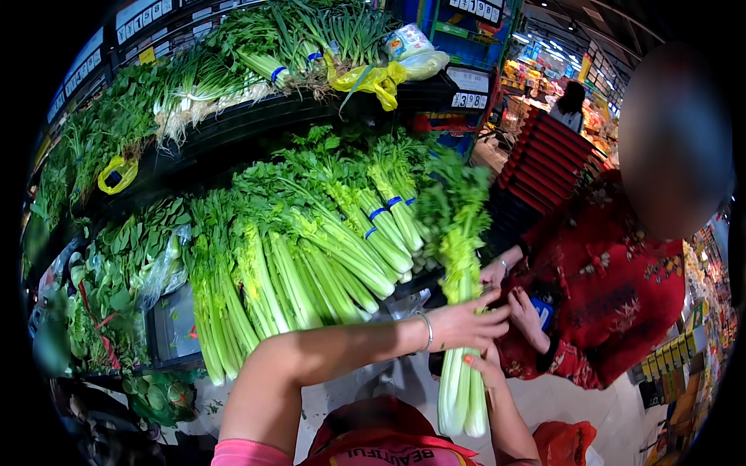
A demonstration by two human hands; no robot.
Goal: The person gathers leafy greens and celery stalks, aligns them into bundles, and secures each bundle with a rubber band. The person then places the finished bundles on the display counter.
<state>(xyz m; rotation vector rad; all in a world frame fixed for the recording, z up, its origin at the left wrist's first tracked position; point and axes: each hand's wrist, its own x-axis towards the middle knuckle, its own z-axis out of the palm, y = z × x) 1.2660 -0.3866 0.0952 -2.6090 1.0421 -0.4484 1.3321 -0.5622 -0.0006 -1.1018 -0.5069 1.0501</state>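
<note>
A bunch of celery (460, 388) hangs upright in front of me on the right, its pale stalks down and leafy top up. My left hand (466, 322), with a bracelet at the wrist, reaches across and lies over the front of the stalks, fingers curved round them. Lower down, my right hand (491, 366) grips the same bunch from the right side, its thumb in front of the stalks. Whether a band is round this bunch is hidden by my hands. Beside it on the shelf lies a row of more celery (287, 279), a few bunches tied with blue bands.
A person in a red patterned jacket (614, 287) stands close on the right, hands near the celery, a blue object (542, 311) by them. Stacked red baskets (548, 155) stand behind. Spring onions (206, 97) fill the upper shelf; leafy greens (116, 272) lie at left.
</note>
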